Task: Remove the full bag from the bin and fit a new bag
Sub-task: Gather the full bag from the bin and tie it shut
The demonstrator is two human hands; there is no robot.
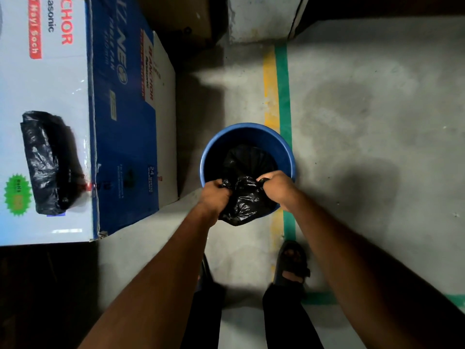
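A round blue bin (247, 133) stands on the concrete floor in front of me. A black plastic bag (245, 197) sits inside it, and its gathered top hangs over the near rim. My left hand (215, 195) grips the bag's left side and my right hand (278, 185) grips its right side, both fists closed at the near rim. A second black bag (49, 162), bundled up, lies on top of the large printed carton at the left.
The large blue and white carton (120, 117) stands close to the bin's left. A brown box (186, 18) sits further back. Yellow and green floor lines (278, 91) run past the bin. My sandalled feet (292, 263) are just below the bin.
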